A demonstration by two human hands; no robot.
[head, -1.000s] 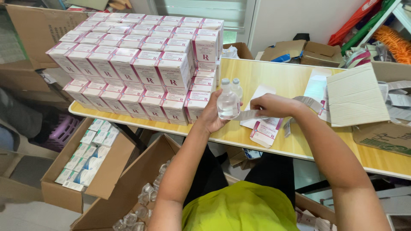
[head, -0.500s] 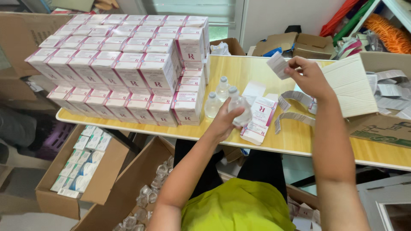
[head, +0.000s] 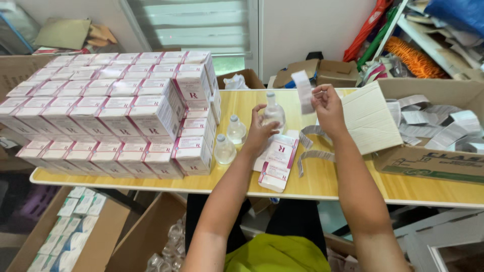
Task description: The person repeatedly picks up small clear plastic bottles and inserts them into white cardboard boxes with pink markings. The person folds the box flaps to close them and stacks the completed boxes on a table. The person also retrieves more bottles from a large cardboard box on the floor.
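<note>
Our left hand (head: 259, 132) now holds a clear bottle (head: 274, 114) upright above the middle of the worktop (head: 322, 184); half a second ago it held the bottle lower, over the flat carton (head: 278, 162). Our right hand (head: 326, 105) has drawn in from the far side and pinches a folded leaflet (head: 303, 92) just beside the bottle, so the two are being brought together. Two more bottles (head: 230, 139) stand by the stacked cartons (head: 116, 108) at the left end.

Stacked pink-white cartons (head: 116, 111) on yellow table (head: 322, 186), two clear bottles (head: 229, 141) beside, cardboard box (head: 428, 156) w/ leaflets
</note>
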